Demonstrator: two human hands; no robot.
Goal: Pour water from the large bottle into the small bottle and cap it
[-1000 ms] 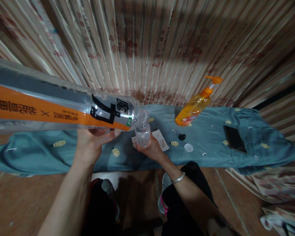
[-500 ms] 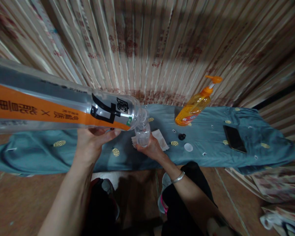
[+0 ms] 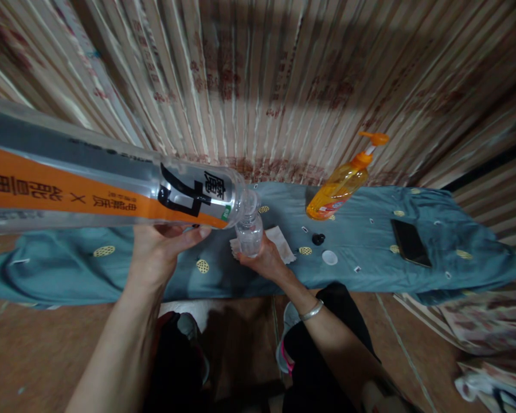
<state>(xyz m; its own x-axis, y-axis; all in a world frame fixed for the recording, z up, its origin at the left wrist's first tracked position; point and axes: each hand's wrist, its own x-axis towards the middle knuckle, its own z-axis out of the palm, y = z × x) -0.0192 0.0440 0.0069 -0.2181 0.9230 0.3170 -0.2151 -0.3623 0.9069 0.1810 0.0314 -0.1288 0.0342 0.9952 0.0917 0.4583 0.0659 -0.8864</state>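
My left hand (image 3: 163, 246) is closed under the neck half of a large clear plastic bottle (image 3: 146, 189) with an orange and grey label. That bottle lies nearly level, its mouth pointing right. Its mouth meets the top of a small clear bottle (image 3: 250, 236), which stands upright in my right hand (image 3: 264, 258). The fingers of the right hand wrap round the small bottle's lower part. Whether liquid runs between the two mouths I cannot tell. Beneath the right hand lies a cream cloth (image 3: 281, 244), partly hidden by the hand and small bottle.
An orange pump bottle (image 3: 337, 189) stands right of my hands on the teal patterned cloth (image 3: 370, 229). Nearer are a small black cap (image 3: 318, 238) and a round white lid (image 3: 329, 257). A phone (image 3: 410, 242) lies far right. Pleated curtain (image 3: 258, 86) hangs behind.
The large bottle's base end has shifted very slightly left and up, while its mouth stays on the small bottle. My right hand has not visibly moved.
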